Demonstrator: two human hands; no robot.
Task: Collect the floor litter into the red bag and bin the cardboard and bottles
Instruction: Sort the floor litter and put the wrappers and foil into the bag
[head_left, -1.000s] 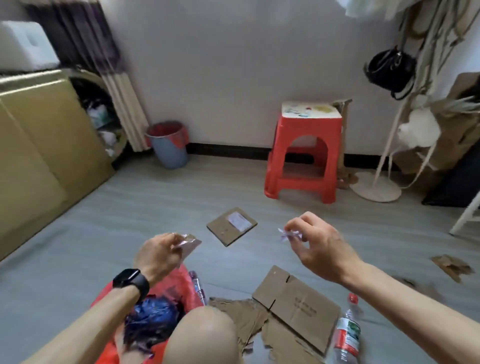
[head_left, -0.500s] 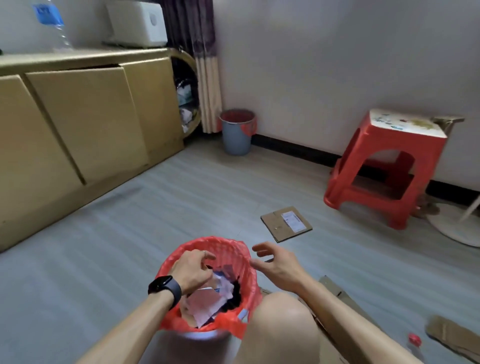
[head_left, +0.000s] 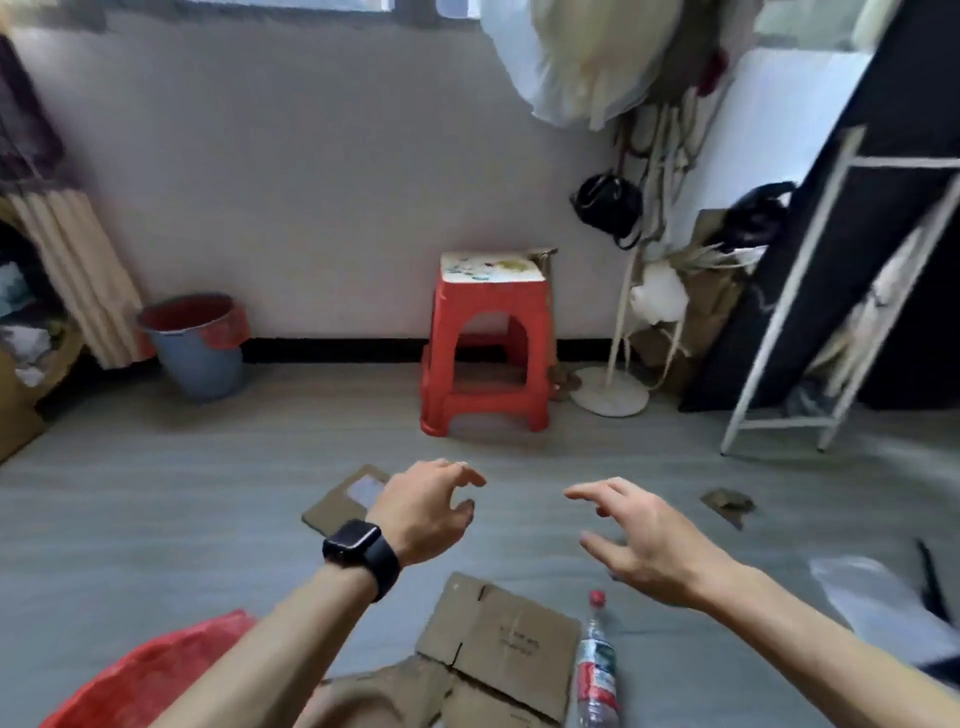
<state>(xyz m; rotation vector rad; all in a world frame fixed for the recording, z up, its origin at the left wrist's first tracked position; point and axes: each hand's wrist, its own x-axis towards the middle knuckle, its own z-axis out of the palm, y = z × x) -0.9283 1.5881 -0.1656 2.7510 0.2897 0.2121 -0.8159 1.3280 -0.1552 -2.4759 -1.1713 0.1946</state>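
Head view: both hands hang over the grey plank floor (head_left: 156, 519) and hold nothing. The left hand (head_left: 426, 512) has loosely curled fingers and the right hand (head_left: 639, 540) has its fingers spread.

The red plastic bag (head_left: 140, 675) lies at lower left, cut by the frame edge.

- One clear plastic bottle with a red cap (head_left: 596, 670) lies just beside one large flattened brown cardboard box (head_left: 498, 639).
- One small labelled cardboard piece (head_left: 337, 504) lies behind the left wrist.
- One torn cardboard scrap (head_left: 727, 503) lies to the right.

Bare floor runs to the red plastic stool (head_left: 488, 348) and the one blue bin with a red liner (head_left: 200, 345) by the wall.

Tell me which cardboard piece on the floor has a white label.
The flat one behind the left hand; the big box by the bottle and the small scrap have none.
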